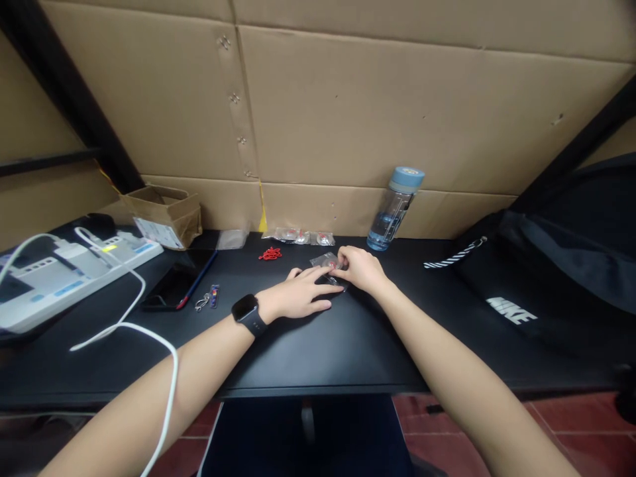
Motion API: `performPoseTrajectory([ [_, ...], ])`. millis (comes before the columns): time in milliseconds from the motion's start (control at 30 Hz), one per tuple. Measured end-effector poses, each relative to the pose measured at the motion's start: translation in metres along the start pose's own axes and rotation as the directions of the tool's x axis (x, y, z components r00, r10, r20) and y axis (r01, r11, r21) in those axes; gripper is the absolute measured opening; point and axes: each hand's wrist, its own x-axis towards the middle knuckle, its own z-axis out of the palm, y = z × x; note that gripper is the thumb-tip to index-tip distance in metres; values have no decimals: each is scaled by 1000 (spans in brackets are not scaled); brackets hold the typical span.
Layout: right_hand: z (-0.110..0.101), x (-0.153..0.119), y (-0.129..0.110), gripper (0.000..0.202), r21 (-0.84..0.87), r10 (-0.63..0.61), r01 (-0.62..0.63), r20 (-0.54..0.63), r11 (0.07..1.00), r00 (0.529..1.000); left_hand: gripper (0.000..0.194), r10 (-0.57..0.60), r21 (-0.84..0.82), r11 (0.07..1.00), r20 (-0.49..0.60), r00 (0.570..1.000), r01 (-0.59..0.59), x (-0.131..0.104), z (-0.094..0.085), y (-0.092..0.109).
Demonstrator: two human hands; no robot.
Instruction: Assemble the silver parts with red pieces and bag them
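A small clear plastic bag with something round and reddish in it lies on the black table between my hands. My left hand reaches in from the left, fingers stretched and spread, with the fingertips resting on or beside the bag. My right hand is closed in a pinch at the bag's right edge; its fingertips partly hide what they hold. Behind them, a row of similar clear bags lies along the cardboard wall. To the left of those sits a small bundle of red cords.
A water bottle stands behind my right hand, and a black bag fills the right side. On the left are a phone, a keyring, a power strip and a cardboard box. A white cable crosses my left forearm.
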Motion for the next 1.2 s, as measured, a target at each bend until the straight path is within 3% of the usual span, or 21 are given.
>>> performPoseTrajectory([
  [100,4,4,-6,32,-62,52,-55,-40,997,998,47,-10,-2,1000,7,1000,10,-1,-3,-1],
  [300,-5,2,9,29,39,7,-10,74,999,997,43,-48,13,999,-2,999,48,-3,-10,-4],
  [633,5,7,0,31,40,80,-79,-28,996,996,41,-63,19,998,-15,998,63,-8,-13,-9],
  [767,-5,4,14,34,254,-44,28,57,967,997,35,-15,13,1000,-96,995,16,-7,-21,-12],
  [867,-14,1,29,19,404,-155,109,84,908,984,33,36,-26,999,-178,983,-42,-5,-27,-12],
  [933,-15,0,36,12,392,-197,153,74,907,978,34,24,-52,998,-254,967,-38,-3,-27,-11],
  [1100,-4,3,32,34,305,-255,230,43,924,966,49,-88,-45,996,-387,918,77,4,-17,-12],
  [1200,-1,3,23,26,291,-264,247,18,924,964,38,-156,20,983,-410,899,180,10,-13,-15],
])
